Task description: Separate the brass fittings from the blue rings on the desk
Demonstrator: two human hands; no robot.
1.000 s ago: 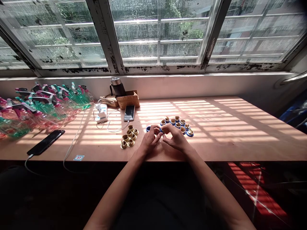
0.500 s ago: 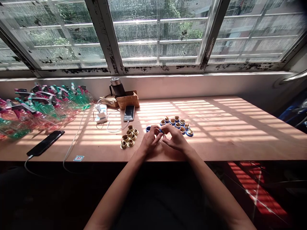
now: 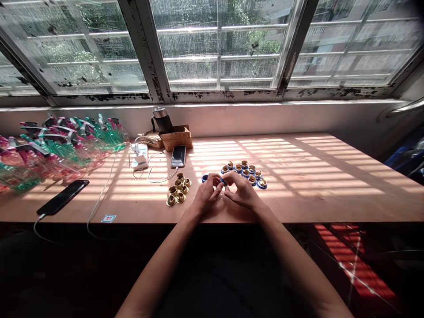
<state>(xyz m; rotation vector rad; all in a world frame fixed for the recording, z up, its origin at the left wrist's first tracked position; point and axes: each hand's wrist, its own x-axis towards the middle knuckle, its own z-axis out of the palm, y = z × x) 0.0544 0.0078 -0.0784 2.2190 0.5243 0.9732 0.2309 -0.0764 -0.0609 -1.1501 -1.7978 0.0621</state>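
Your left hand [image 3: 207, 194] and right hand [image 3: 243, 192] are concealing most of the small blue plastic ring [image 3: 222, 181] between them, while the left frame edge is cutting off the pink-and-green plastic spray bottles [image 3: 59, 150].

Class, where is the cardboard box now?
The cardboard box sits at the back of the bench, left of centre in the head view, behind a smartphone.

Left hand [image 3: 207, 193] and right hand [image 3: 243, 192] have barely shifted, the view tipping slightly
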